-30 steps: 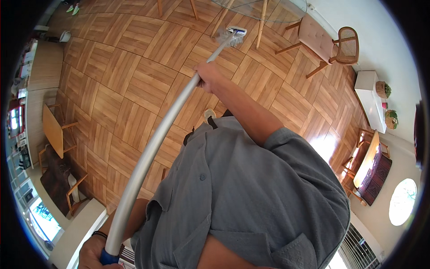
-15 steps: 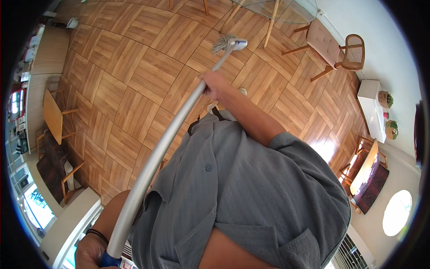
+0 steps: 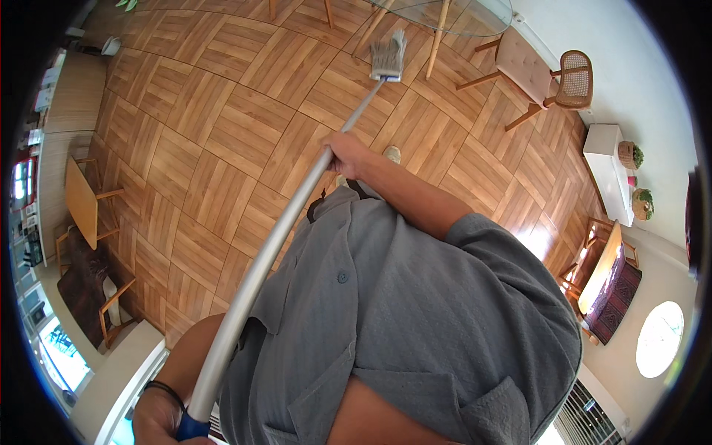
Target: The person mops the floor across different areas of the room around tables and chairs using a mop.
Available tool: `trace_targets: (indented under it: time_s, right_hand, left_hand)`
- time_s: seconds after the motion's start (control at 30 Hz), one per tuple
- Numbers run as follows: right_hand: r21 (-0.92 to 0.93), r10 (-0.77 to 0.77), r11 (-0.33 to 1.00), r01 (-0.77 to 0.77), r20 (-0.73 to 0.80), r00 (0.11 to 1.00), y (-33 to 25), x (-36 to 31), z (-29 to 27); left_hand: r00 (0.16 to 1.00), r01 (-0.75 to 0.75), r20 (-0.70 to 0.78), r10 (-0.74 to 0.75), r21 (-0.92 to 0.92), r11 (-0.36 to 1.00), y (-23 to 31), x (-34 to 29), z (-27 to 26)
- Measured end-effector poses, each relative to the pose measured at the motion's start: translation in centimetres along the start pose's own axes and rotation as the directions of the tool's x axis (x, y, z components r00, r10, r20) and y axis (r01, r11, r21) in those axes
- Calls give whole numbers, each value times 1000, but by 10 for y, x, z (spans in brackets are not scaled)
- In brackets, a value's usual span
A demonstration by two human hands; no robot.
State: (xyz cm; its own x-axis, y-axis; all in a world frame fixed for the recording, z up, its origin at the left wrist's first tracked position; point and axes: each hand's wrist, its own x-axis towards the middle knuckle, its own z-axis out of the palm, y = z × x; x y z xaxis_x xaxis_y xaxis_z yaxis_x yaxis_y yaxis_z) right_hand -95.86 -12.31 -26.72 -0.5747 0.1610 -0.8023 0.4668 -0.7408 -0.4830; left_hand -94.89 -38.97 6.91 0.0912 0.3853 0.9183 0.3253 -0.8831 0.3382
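A long mop with a silver-grey pole (image 3: 267, 256) runs slantwise across my front. Its grey string head (image 3: 388, 61) lies on the wood-patterned floor, strands pointing away from me, close to the legs of a glass table. Around the middle of the pole my right hand (image 3: 345, 154) is closed. At the lower left edge my left hand (image 3: 154, 417), with a dark band at the wrist, holds the pole's upper end by the blue grip (image 3: 193, 428). Part of that hand is cut off by the picture's edge.
Ahead stands a glass-topped table (image 3: 460, 16) with wooden legs. To its right is a pink cushioned chair (image 3: 523, 68). A white cabinet (image 3: 610, 174) with potted plants lines the right wall. Wooden tables (image 3: 80, 202) and chairs stand at the left, another table (image 3: 602, 267) at the right.
The mop head has swung round: its strands pointed left before and now point away from me. Both hands have kept their hold on the pole, and the view has shifted slightly.
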Motion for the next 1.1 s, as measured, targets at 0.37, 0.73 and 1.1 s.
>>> trace_targets:
  time_s: [0.37, 0.73, 1.1]
  right_hand:
    - [258, 197, 950, -177, -51, 979, 30, 30, -17]
    - [268, 47, 963, 0, -170, 984, -95, 161, -118]
    - [-252, -91, 968, -11, -391, 916, -149, 190, -150]
  left_hand:
    - [993, 111, -10, -120, -319, 941, -56, -13, 15]
    - [814, 579, 94, -573, -68, 812, -170, -63, 21]
    - [470, 793, 219, -855, 321, 518, -312, -160, 64]
